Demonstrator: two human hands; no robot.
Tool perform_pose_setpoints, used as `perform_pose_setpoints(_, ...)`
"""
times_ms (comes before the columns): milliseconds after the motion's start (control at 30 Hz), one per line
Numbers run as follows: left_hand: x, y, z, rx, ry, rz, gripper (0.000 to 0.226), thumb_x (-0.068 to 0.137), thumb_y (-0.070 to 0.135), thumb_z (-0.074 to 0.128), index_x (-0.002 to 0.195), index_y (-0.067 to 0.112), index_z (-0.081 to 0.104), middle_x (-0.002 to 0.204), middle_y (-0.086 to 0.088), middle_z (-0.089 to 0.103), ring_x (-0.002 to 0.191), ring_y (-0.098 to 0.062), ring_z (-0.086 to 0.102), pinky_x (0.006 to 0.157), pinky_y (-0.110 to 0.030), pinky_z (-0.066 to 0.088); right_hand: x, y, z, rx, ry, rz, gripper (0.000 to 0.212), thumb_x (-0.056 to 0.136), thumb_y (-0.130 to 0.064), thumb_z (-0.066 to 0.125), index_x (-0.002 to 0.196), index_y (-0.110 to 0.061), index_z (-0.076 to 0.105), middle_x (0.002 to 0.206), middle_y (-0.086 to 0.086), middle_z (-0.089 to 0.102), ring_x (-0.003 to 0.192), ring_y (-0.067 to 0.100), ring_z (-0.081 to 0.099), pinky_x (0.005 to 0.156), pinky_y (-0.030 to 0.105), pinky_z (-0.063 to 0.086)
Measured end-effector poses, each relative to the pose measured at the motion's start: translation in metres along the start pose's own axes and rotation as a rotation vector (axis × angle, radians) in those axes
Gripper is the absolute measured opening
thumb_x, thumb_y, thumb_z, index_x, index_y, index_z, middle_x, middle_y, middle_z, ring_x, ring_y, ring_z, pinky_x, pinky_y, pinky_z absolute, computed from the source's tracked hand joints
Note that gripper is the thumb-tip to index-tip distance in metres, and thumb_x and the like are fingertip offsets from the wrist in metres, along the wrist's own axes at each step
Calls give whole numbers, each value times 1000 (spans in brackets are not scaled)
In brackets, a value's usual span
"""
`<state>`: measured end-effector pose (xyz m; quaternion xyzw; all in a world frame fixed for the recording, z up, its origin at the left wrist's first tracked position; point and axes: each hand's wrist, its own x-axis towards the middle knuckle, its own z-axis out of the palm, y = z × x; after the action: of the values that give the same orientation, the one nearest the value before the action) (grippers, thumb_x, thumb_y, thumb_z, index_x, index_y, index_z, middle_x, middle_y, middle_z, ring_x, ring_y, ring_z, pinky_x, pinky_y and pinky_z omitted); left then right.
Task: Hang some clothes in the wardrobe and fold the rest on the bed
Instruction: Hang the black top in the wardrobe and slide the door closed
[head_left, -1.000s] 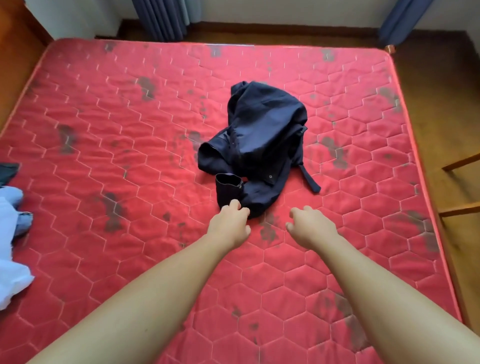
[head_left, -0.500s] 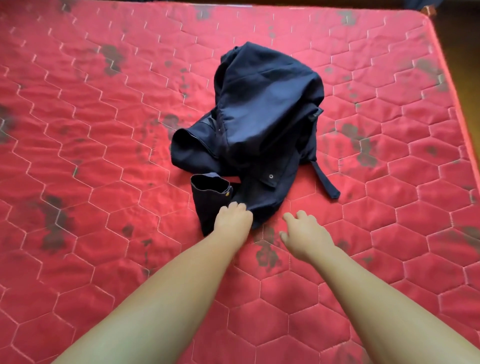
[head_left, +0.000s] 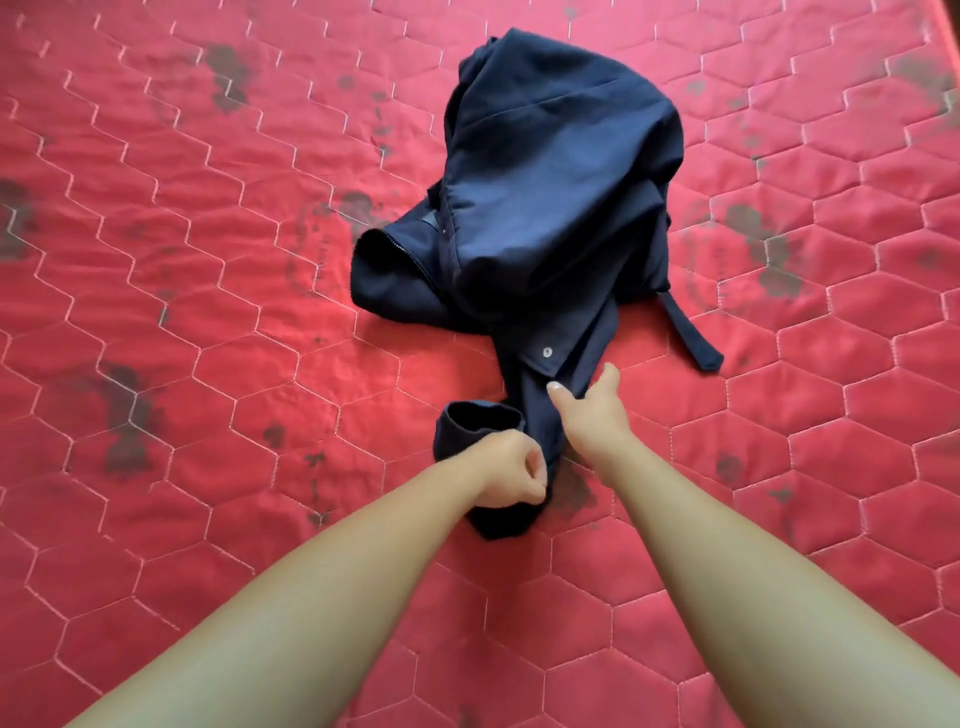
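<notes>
A crumpled navy jacket (head_left: 556, 171) lies in a heap on the red quilted mattress (head_left: 208, 260), a loose strap trailing to its right. Its near sleeve (head_left: 480, 423), with an open cuff, stretches toward me. My left hand (head_left: 506, 475) is curled into a fist gripping the sleeve fabric just below the cuff. My right hand (head_left: 592, 408) reaches over the sleeve beside a snap button, thumb and fingers spread around the cloth; the frame does not show whether they pinch it.
The mattress carries dark stains in several spots and fills the whole view. Bare mattress lies to the left, right and near side of the jacket.
The view has moved closer and lower. My left hand has closed on the sleeve and drawn it toward me. My right hand has moved forward onto the sleeve fabric.
</notes>
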<state>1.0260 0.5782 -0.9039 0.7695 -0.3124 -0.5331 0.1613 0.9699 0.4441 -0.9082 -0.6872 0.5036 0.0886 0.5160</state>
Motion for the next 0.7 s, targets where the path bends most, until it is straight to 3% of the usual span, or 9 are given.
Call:
perform_pose_setpoints(67,-15,-7,14,73,-147,-5,8,78,11,67,84,11,72,87,-8,75,72,-15,63,72,-31,55,-3,3,-1,4,14,61,80,92,-30,68,153,-9,20,139,18,53,131,38,51,108,44,42)
perform_pose_setpoints(133,-32,-16,26,78,-276,-20,8,80,10,64,81,15,70,84,-9,74,69,-13,59,67,-28,52,0,14,3,9,-24,101,55,74,-27,69,123,-12,51,113,15,64,105,36,64,95,53,53)
perform_pose_setpoints(167,-40,-20,29,69,-324,-30,10,81,9,62,82,16,69,82,-8,72,69,-12,58,66,-24,49,0,20,7,-15,-48,97,39,68,-24,63,104,-11,56,98,14,64,90,32,64,85,54,57)
perform_pose_setpoints(233,-55,-32,34,35,-370,-59,12,84,7,61,88,15,70,79,-3,68,69,-11,59,65,-20,47,-14,24,14,-118,-107,38,17,74,-12,55,91,-12,57,91,15,64,85,30,62,76,44,53)
perform_pose_setpoints(300,-65,-45,37,-101,-272,-104,15,86,4,58,93,8,71,77,-4,66,65,-10,59,63,-17,47,-37,23,16,-255,-165,-47,22,85,-7,48,104,-14,57,104,13,66,98,31,62,83,38,50)
perform_pose_setpoints(433,-76,-58,30,-667,276,-269,11,94,12,56,105,12,56,92,-10,61,72,-16,62,61,-28,56,-66,38,22,-525,-336,-151,30,91,-6,47,121,-8,54,119,15,63,112,33,59,87,33,44)
perform_pose_setpoints(567,-76,-60,31,-811,333,-332,52,88,44,71,125,22,41,124,0,60,104,-22,66,69,-34,57,-95,59,33,-666,-525,-202,17,85,-3,56,101,-8,60,101,9,64,95,26,60,75,31,45)
perform_pose_setpoints(633,-73,-63,40,-733,363,-350,66,82,53,74,131,24,40,130,3,56,112,-23,62,68,-33,55,-102,67,32,-462,-461,-166,13,82,-6,65,91,-15,61,95,3,66,90,22,62,78,34,49)
perform_pose_setpoints(700,-69,-64,45,-690,371,-317,75,80,54,76,139,27,40,132,2,55,113,-25,60,73,-34,56,-102,65,27,-13,-292,-33,13,83,-8,70,90,-17,63,89,-2,68,87,16,64,80,34,52)
